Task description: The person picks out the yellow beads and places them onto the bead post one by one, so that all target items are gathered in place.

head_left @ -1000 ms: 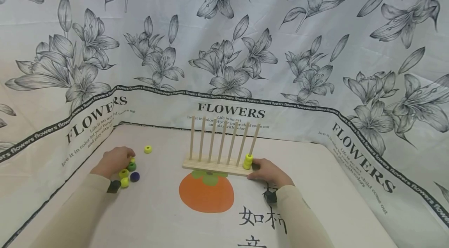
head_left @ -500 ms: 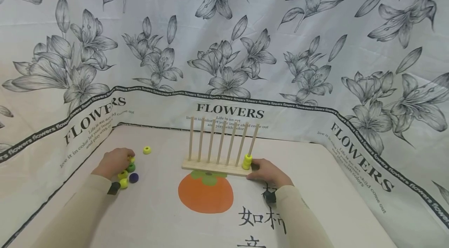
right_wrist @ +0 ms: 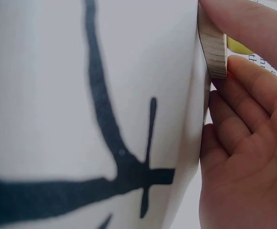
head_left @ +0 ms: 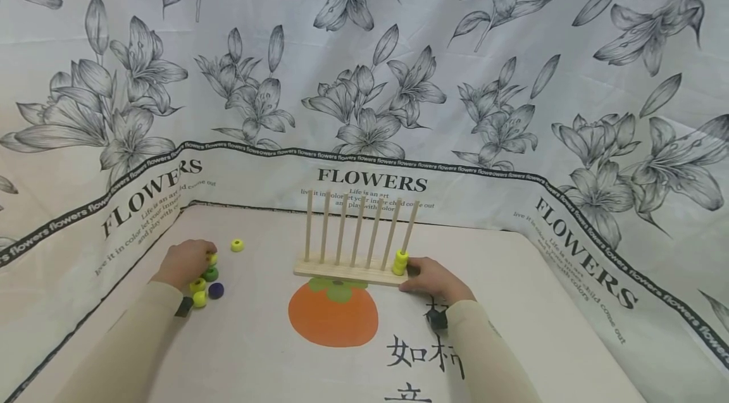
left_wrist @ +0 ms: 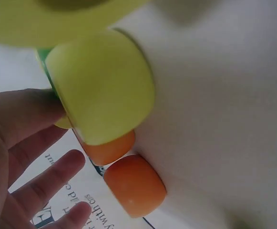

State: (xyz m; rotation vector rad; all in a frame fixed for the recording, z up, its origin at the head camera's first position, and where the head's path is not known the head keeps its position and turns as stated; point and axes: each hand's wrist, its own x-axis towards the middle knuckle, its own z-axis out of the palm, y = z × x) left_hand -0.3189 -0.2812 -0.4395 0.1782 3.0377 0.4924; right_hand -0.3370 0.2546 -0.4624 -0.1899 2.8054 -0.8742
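My left hand [head_left: 183, 264] is at a cluster of round beads on the left, pinching a yellow bead [head_left: 212, 259] between thumb and index finger; the grip is partly hidden. Around it lie a green bead [head_left: 211, 274], a dark blue bead [head_left: 216, 290] and more yellow beads [head_left: 199, 298]. The left wrist view also shows orange beads [left_wrist: 136, 186] beyond its outstretched fingers. My right hand [head_left: 435, 279] grips the right end of a wooden peg stand [head_left: 347, 272], thumb on one side and fingers on the other. Yellow beads [head_left: 400, 262] are stacked on its rightmost peg; the other pegs are bare.
One yellow bead [head_left: 236, 245] lies apart, beyond the cluster. A pale cloth [head_left: 256, 340] with an orange persimmon print [head_left: 333, 314] and black characters covers the table. A flower-print curtain [head_left: 364, 105] rises behind and along both sides.
The whole head view has shifted slightly. Both hands, the beads and the peg stand keep nearly the same places relative to each other.
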